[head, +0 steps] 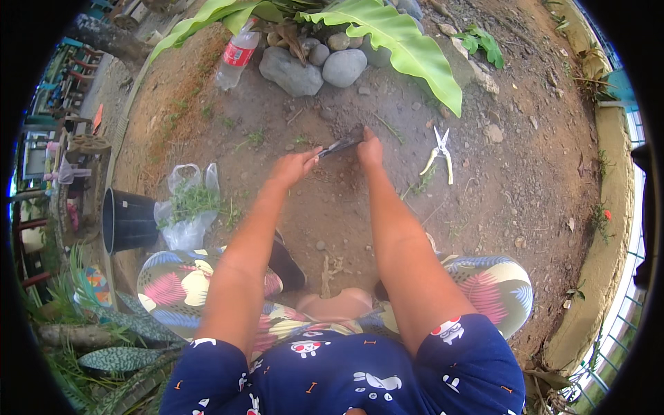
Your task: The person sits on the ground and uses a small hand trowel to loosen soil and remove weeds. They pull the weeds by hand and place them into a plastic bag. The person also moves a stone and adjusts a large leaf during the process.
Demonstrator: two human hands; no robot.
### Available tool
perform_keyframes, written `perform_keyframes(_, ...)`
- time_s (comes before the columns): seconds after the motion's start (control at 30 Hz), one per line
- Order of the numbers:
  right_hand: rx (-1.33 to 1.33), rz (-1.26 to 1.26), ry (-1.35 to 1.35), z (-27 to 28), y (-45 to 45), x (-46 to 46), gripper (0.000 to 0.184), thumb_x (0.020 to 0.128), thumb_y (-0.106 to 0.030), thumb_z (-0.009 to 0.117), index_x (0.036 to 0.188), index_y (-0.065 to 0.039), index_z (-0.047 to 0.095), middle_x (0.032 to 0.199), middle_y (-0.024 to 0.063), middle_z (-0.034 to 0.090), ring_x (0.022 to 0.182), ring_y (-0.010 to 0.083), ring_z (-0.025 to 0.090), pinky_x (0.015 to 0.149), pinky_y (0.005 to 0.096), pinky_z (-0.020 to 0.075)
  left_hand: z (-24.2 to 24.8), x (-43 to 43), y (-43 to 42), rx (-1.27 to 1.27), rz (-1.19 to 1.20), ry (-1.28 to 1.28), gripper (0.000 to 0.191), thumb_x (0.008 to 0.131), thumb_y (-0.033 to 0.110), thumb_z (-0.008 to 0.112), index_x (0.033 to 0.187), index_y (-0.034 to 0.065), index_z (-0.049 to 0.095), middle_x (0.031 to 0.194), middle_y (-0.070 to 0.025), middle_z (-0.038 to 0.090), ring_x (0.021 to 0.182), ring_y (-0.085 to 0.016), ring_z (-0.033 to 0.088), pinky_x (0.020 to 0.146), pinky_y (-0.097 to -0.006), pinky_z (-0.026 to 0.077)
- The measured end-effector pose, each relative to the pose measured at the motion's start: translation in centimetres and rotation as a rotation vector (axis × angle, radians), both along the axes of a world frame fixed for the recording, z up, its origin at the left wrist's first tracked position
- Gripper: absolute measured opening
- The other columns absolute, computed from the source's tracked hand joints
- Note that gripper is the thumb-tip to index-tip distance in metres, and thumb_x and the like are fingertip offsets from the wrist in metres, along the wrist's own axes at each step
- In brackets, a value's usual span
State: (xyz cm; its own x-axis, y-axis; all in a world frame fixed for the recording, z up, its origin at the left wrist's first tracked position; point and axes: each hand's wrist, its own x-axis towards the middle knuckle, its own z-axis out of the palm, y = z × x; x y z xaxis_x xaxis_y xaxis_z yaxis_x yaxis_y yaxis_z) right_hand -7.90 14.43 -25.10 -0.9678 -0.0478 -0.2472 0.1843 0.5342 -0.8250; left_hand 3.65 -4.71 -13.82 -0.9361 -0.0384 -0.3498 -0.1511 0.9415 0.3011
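Both my hands are stretched out over the bare soil, holding a dark, shiny, thin item between them that looks like a black plastic bag (342, 144). Its narrow end is pinched in the fingers of my left hand (296, 167). The wider end is gripped by my right hand (370, 149), thumb uppermost; loose dark soil lies close by. To the right, pruning shears (439, 156) with pale handles rest on the ground, blades apart and pointing away. A green cutting (389, 128) lies just beyond my right hand, and another cutting (423, 181) lies near the shears.
On the left, a black plastic pot (129, 220) lies tipped beside a clear plastic bag (189, 228) of green cuttings. Ahead stand a clear bottle (237, 59) with a red label, grey stones (345, 67) and a broad-leaved plant (384, 31). A low concrete curb (612, 207) borders the right.
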Motion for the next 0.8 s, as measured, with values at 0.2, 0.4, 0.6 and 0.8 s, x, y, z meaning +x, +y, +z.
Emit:
perform_keyframes(0.2,-0.608,-0.136,-0.096,-1.5,0.3,-2.4,0.058,0.078,0.003,0.039,0.135,0.001,0.046,0.13,0.0199,0.056,0.12,0.0304,0.054,0.091,0.0349,0.0461,4.9,-4.2,-0.6,0.391,0.155,-0.308,0.042,0.094,0.042,0.051,0.132,0.0253,0.055,0.082,-0.0088,0.065,0.067,-0.019,0.06,0.062,-0.0331,0.049)
perform_keyframes(0.4,-0.465,-0.095,-0.221,-3.1,0.7,-3.3,0.046,0.077,-0.002,0.046,0.121,0.002,0.059,0.117,0.0196,0.063,0.111,0.0275,0.061,0.095,0.0315,0.0445,5.8,-3.3,-4.2,0.652,0.436,-0.599,0.04,0.098,0.04,0.045,0.136,0.0283,0.049,0.067,0.0035,0.051,0.048,-0.004,0.041,0.042,-0.0214,0.036)
perform_keyframes(0.6,-0.277,-0.104,-0.208,-6.2,2.8,-3.8,0.039,0.081,-0.009,0.051,0.118,-0.003,0.063,0.111,0.0211,0.065,0.109,0.0308,0.061,0.092,0.035,0.0463,9.2,-5.6,-3.7,0.636,0.468,-0.632,0.039,0.1,0.039,0.042,0.135,0.0251,0.045,0.068,0.0046,0.052,0.046,-0.002,0.038,0.04,-0.0195,0.035)
perform_keyframes(0.8,-0.169,-0.014,-0.189,-0.9,-0.5,0.1,0.043,0.078,-0.007,0.05,0.119,-0.003,0.061,0.114,0.0197,0.064,0.112,0.0317,0.059,0.094,0.0362,0.046,17.5,-6.7,-2.2,0.106,0.084,-0.547,0.047,0.093,0.037,0.049,0.134,0.0132,0.05,0.087,-0.0073,0.066,0.065,-0.018,0.06,0.06,-0.0337,0.052)
